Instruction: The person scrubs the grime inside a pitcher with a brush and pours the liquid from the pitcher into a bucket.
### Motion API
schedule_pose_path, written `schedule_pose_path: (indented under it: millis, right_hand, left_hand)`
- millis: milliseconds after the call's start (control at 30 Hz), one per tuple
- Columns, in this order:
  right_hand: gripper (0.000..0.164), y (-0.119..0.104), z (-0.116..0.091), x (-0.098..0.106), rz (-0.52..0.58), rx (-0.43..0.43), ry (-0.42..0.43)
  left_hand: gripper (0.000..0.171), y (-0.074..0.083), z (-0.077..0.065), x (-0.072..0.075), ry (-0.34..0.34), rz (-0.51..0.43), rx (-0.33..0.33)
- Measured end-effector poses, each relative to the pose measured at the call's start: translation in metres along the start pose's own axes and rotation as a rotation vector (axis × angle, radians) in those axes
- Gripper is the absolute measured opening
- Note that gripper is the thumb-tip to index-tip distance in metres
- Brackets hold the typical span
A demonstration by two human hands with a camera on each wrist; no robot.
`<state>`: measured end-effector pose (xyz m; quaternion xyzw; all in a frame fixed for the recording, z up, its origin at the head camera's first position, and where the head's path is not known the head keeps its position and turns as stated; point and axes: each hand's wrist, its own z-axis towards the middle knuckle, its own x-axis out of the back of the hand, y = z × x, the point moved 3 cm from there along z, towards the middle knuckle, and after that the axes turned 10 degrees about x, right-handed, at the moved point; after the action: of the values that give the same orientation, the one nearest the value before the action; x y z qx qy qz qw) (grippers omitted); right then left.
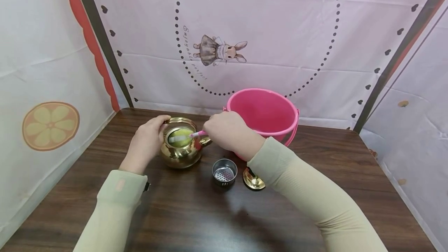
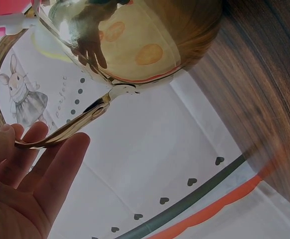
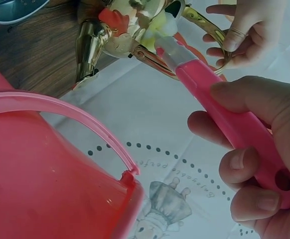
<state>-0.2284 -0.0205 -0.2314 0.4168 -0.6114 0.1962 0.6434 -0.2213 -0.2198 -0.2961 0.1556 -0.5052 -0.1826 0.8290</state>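
Observation:
A shiny gold teapot (image 1: 180, 158) stands on the table with its lid off. My left hand (image 1: 146, 139) holds its arched handle (image 2: 80, 122) between thumb and fingers. In my right hand (image 1: 232, 131) is a cleaning brush (image 3: 224, 107), its pink handle gripped along the palm with the thumb on top. The brush's white neck and yellow-green head (image 1: 182, 132) reach into the teapot's round opening; the tip is hidden inside. The teapot's spout (image 3: 87, 50) points toward the right hand's side.
A pink bucket (image 1: 266, 106) stands behind the right forearm, close to the back wall cloth. In front lie a perforated metal strainer (image 1: 224, 172) and the gold lid (image 1: 252, 181), partly under the right sleeve. Printed cloth walls (image 1: 273, 22) enclose the dark wooden table (image 1: 217, 221).

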Motion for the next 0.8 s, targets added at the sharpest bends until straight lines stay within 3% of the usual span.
schedule_pose_path:
  millis: [800]
  right_hand:
    - [0.015,-0.0005,-0.0002,-0.0024,-0.013,0.011,0.037]
  left_hand:
    - [0.023,0.0013,-0.0001,0.0014,-0.003,-0.004,-0.005]
